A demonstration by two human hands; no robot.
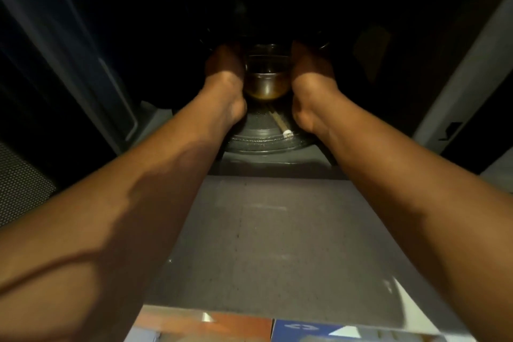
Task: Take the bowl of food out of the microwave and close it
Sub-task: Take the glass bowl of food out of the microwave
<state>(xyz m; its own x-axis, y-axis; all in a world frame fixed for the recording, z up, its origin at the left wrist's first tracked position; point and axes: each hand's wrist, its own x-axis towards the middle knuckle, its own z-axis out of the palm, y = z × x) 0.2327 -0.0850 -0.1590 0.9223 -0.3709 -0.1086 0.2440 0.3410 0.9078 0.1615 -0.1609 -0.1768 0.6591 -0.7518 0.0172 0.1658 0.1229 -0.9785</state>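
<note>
A clear glass bowl (pixel 266 75) with brownish food in its bottom sits inside the dark microwave cavity, over the round glass turntable (pixel 258 136). My left hand (pixel 226 83) presses against the bowl's left side and my right hand (pixel 308 78) against its right side, so both hands clasp it. The fingertips are lost in the dark behind the bowl. The microwave door (pixel 63 72) stands swung open on the left.
A grey counter (pixel 266 230) runs from the microwave's front sill toward me. The microwave's light frame (pixel 466 69) rises on the right. Colourful boxes (pixel 277 327) lie at the counter's near edge. A dotted dark panel (pixel 19 183) is at far left.
</note>
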